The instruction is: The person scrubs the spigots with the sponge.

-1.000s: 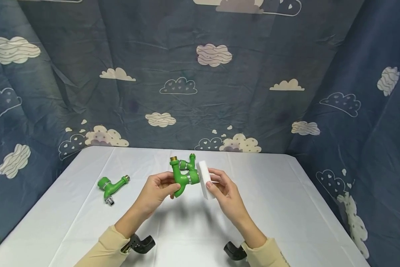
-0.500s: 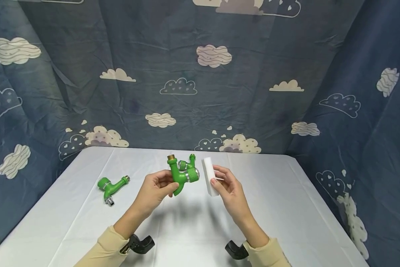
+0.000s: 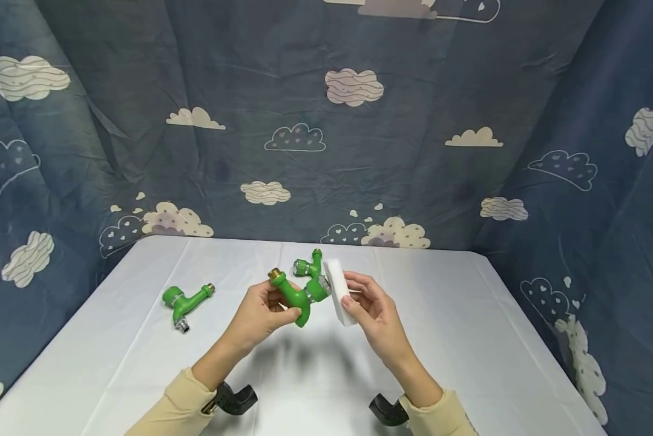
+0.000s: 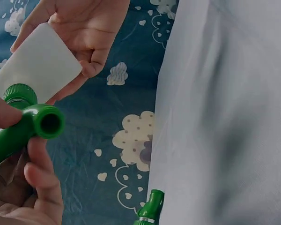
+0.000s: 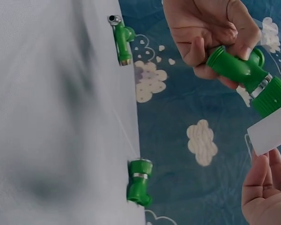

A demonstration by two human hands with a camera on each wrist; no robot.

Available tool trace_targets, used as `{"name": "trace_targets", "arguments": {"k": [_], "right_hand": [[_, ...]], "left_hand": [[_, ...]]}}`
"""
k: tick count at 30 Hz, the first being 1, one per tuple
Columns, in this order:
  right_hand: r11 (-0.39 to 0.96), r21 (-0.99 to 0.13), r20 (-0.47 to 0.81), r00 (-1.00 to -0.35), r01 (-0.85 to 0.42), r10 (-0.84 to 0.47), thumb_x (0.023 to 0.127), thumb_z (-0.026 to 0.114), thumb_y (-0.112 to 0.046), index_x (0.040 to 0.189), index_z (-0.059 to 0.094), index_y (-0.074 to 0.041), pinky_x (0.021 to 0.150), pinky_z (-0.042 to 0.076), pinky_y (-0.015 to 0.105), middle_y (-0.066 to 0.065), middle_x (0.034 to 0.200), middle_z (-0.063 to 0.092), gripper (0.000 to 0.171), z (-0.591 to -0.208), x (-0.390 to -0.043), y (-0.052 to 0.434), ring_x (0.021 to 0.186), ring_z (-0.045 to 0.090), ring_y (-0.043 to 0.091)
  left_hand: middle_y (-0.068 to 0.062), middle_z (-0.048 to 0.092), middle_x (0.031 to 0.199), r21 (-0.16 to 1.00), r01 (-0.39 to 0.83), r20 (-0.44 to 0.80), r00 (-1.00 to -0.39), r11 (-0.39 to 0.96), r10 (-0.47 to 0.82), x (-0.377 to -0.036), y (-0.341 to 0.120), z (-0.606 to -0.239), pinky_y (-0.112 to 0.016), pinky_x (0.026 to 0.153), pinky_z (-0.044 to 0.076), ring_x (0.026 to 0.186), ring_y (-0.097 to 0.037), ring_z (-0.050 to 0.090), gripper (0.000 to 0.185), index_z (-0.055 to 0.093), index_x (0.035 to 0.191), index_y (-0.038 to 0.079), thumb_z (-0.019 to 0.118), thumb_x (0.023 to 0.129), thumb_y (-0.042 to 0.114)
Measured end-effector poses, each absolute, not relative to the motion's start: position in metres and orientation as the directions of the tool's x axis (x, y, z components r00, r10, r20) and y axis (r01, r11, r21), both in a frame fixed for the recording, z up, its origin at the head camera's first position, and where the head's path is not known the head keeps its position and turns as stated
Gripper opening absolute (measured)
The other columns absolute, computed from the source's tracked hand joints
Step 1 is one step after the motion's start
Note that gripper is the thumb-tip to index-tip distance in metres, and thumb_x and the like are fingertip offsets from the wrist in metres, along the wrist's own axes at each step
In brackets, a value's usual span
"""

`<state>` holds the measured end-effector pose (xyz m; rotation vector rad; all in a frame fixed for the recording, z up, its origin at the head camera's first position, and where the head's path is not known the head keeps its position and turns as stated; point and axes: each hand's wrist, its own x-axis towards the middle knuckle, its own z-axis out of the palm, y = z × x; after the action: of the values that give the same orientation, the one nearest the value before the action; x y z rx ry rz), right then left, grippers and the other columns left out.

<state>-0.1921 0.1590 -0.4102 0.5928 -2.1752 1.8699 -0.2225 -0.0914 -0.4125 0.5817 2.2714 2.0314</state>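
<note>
A green plastic tap (image 3: 299,298) with a brass-coloured threaded end is held above the table by my left hand (image 3: 252,318), thumb in front and fingers behind. My right hand (image 3: 375,318) holds a white sponge block (image 3: 339,293) between thumb and fingers. The block's broad face is against or very close to the tap's knob end. In the left wrist view the tap's open spout (image 4: 50,123) shows, with the white block behind the knob. From the right wrist, the block (image 5: 271,131) overlaps the end of the ribbed green knob (image 5: 273,96).
Another green tap (image 3: 186,304) with a metal spout tip lies on the white table (image 3: 440,339) at the left. A third green tap (image 3: 311,265) lies farther back, partly behind the held one. A dark cloud-print cloth (image 3: 299,163) surrounds the table's back and sides.
The white block left the knob half a second ago and has come back to it. My left hand has tilted the tap, its brass end leaning farther left and lower.
</note>
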Motion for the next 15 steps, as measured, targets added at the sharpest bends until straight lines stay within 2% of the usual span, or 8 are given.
{"name": "trace_targets", "arguments": {"k": [3, 6, 10, 15], "right_hand": [[0.132, -0.866, 0.456, -0.871, -0.482, -0.182, 0.104, 0.067, -0.003, 0.147, 0.059, -0.007, 0.087, 0.060, 0.024, 0.019, 0.138, 0.066, 0.044, -0.408, -0.191, 0.159, 0.113, 0.069, 0.010], [0.174, -0.838, 0.490, -0.854, -0.517, -0.176, 0.102, 0.070, -0.003, 0.145, 0.061, -0.011, 0.084, 0.058, 0.023, 0.015, 0.136, 0.067, 0.045, -0.409, -0.190, 0.157, 0.114, 0.067, 0.008], [0.230, -0.801, 0.526, -0.833, -0.552, -0.169, 0.100, 0.074, -0.005, 0.144, 0.063, -0.014, 0.082, 0.057, 0.024, 0.011, 0.136, 0.068, 0.046, -0.415, -0.189, 0.150, 0.114, 0.067, 0.010], [0.315, -0.734, 0.570, -0.798, -0.601, -0.196, 0.099, 0.076, -0.011, 0.141, 0.065, -0.021, 0.080, 0.058, 0.029, 0.003, 0.135, 0.069, 0.044, -0.421, -0.186, 0.142, 0.114, 0.067, 0.014]], "left_hand": [[-0.009, 0.076, 0.105, 0.971, 0.237, 0.214, -0.925, 0.037, 0.315, -0.222, -0.092, -0.410, -0.021, 0.076, 0.061, 0.087, -0.012, 0.072, 0.034, 0.067, 0.120, -0.007, 0.079, 0.088, -0.004], [-0.004, 0.077, 0.106, 0.981, 0.191, 0.193, -0.934, -0.038, 0.302, -0.222, -0.094, -0.406, -0.024, 0.081, 0.063, 0.092, -0.011, 0.074, 0.035, 0.065, 0.121, -0.006, 0.080, 0.089, -0.002], [0.004, 0.075, 0.103, 0.979, 0.120, 0.160, -0.952, -0.164, 0.262, -0.221, -0.095, -0.403, -0.024, 0.085, 0.063, 0.095, -0.010, 0.073, 0.028, 0.066, 0.112, 0.006, 0.080, 0.090, -0.003], [0.004, 0.074, 0.103, 0.956, 0.091, 0.162, -0.957, -0.280, 0.243, -0.219, -0.093, -0.401, -0.024, 0.086, 0.064, 0.095, -0.010, 0.073, 0.030, 0.069, 0.102, 0.018, 0.079, 0.090, -0.007]]}}
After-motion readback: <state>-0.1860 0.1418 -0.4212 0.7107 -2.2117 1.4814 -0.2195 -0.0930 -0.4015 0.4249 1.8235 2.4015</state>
